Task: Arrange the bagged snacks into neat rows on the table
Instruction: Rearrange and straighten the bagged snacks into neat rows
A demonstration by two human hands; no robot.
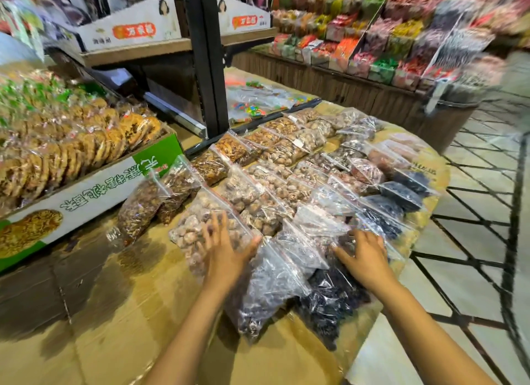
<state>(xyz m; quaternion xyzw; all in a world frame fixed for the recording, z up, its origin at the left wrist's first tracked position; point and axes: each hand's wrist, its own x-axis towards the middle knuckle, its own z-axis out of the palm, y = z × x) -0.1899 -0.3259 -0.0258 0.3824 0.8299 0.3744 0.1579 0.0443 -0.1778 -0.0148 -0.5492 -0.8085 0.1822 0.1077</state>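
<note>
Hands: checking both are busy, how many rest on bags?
2. The left hand lies on a pale-brown snack bag; the right hand on a dark snack bag beside it. None seems hidden.

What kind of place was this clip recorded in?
Most likely a snack shop or market stall. Clear bagged snacks lie in rows on a table, an open carton of wrapped biscuits sits beside them, and sloped bins of colourful packets fill the back.

Green-white biscuit box [94,189] left, black shelf post [205,60] behind
</note>
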